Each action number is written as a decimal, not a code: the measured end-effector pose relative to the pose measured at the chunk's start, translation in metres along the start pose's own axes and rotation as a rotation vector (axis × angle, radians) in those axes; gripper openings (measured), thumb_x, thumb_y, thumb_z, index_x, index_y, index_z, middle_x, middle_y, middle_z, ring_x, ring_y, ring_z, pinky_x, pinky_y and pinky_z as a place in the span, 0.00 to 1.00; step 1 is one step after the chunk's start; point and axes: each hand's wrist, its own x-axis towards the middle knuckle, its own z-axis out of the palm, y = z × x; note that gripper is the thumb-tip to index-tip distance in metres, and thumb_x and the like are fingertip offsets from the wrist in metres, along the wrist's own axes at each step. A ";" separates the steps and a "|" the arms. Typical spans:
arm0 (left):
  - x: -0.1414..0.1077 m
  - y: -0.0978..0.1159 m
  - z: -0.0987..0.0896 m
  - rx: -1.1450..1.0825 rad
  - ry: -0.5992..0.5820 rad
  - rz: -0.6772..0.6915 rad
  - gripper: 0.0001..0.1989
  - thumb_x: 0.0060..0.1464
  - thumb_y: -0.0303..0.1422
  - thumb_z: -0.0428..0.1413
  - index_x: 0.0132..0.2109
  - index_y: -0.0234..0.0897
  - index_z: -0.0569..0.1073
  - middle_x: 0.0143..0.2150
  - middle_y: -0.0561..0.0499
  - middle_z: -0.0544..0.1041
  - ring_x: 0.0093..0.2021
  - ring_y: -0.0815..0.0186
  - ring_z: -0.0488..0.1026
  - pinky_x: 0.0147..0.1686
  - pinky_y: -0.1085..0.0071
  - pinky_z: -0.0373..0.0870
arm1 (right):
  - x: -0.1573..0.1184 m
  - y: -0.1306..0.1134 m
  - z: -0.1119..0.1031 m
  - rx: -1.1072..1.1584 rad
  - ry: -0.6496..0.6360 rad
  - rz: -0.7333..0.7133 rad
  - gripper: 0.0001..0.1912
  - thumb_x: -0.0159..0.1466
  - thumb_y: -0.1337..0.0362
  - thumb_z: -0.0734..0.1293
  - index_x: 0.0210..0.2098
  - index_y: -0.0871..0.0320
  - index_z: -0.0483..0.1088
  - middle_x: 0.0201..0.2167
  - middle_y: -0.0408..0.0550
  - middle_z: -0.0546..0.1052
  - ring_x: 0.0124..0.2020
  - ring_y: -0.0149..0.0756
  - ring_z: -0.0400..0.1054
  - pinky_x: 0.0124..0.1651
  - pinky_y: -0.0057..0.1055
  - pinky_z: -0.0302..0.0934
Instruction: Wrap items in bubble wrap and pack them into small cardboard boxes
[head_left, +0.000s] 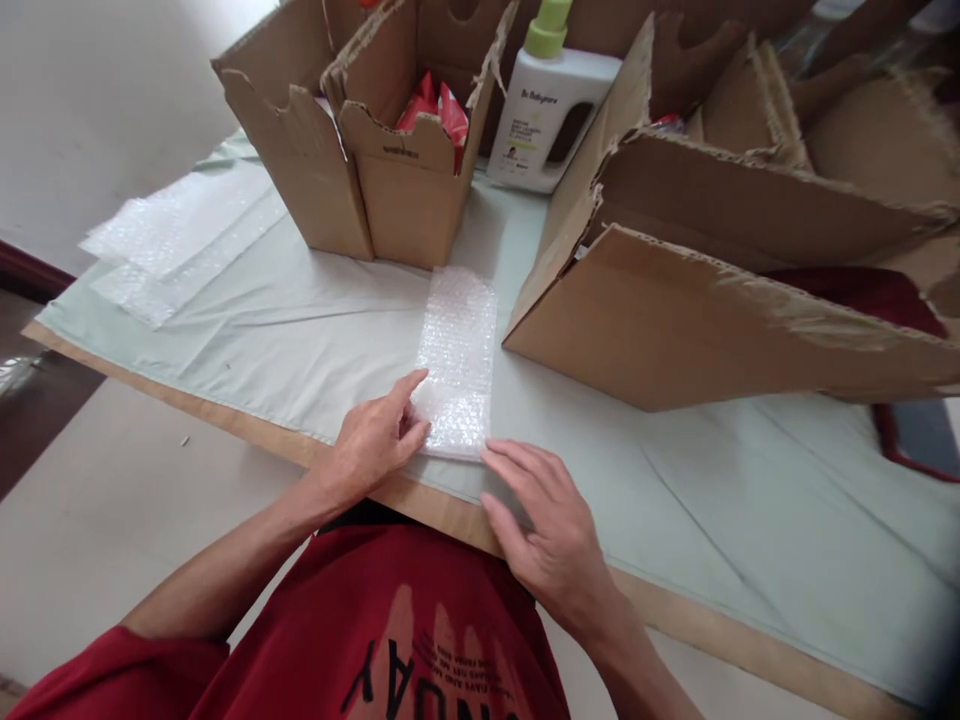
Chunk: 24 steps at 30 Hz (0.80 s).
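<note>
Bubble-wrap piece (456,350): flat on the pale green cloth (675,480), long side running away from the person, near end close to the brown table edge (225,424)
Left hand (379,430): unclenched, at the piece's left edge; index finger extended and touching it, thumb set lower along the same edge
Right hand (551,515): relaxed, fingers slightly bent, fingertips at the near right corner, thumb spread apart
Loose bubble-wrap sheets (187,225): overlapping, at the far left of the cloth
Left cardboard boxes (405,205): two, side by side, beyond the piece; red packets (454,115) in the right-hand one
White bottle (536,120): green-topped, upright between the boxes
Right cardboard box (675,320): open-topped, dark red fabric (855,292) inside
</note>
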 end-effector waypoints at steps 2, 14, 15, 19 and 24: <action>-0.003 -0.001 0.000 0.045 0.048 0.053 0.30 0.59 0.28 0.55 0.67 0.36 0.63 0.33 0.55 0.78 0.29 0.65 0.74 0.33 0.68 0.71 | 0.012 0.009 0.009 -0.176 -0.083 -0.102 0.17 0.70 0.71 0.64 0.57 0.60 0.71 0.59 0.58 0.75 0.59 0.52 0.68 0.55 0.49 0.67; -0.035 -0.012 0.000 -0.030 0.164 0.420 0.14 0.65 0.24 0.54 0.56 0.37 0.72 0.40 0.48 0.80 0.39 0.64 0.76 0.41 0.65 0.74 | 0.042 0.011 0.002 0.129 -0.264 0.084 0.12 0.74 0.68 0.60 0.49 0.54 0.75 0.44 0.45 0.82 0.43 0.38 0.76 0.46 0.37 0.68; -0.031 -0.011 0.002 -0.050 0.180 0.370 0.14 0.65 0.25 0.54 0.56 0.36 0.73 0.39 0.49 0.80 0.36 0.65 0.75 0.38 0.67 0.74 | 0.042 0.013 0.001 0.127 -0.203 0.110 0.12 0.74 0.66 0.60 0.50 0.53 0.74 0.46 0.46 0.82 0.45 0.38 0.76 0.48 0.37 0.68; -0.015 -0.009 0.007 -0.061 0.194 0.280 0.15 0.64 0.25 0.54 0.56 0.36 0.73 0.42 0.48 0.79 0.32 0.69 0.74 0.33 0.71 0.75 | 0.030 0.018 0.005 -0.112 0.079 -0.085 0.10 0.71 0.69 0.65 0.51 0.57 0.73 0.49 0.53 0.79 0.49 0.43 0.73 0.51 0.41 0.65; -0.013 -0.009 0.008 0.033 0.251 0.266 0.16 0.64 0.24 0.52 0.56 0.38 0.73 0.50 0.44 0.76 0.42 0.63 0.77 0.40 0.66 0.78 | 0.029 0.023 0.018 -0.253 -0.111 -0.247 0.11 0.71 0.72 0.64 0.51 0.61 0.73 0.52 0.55 0.79 0.54 0.48 0.70 0.53 0.44 0.61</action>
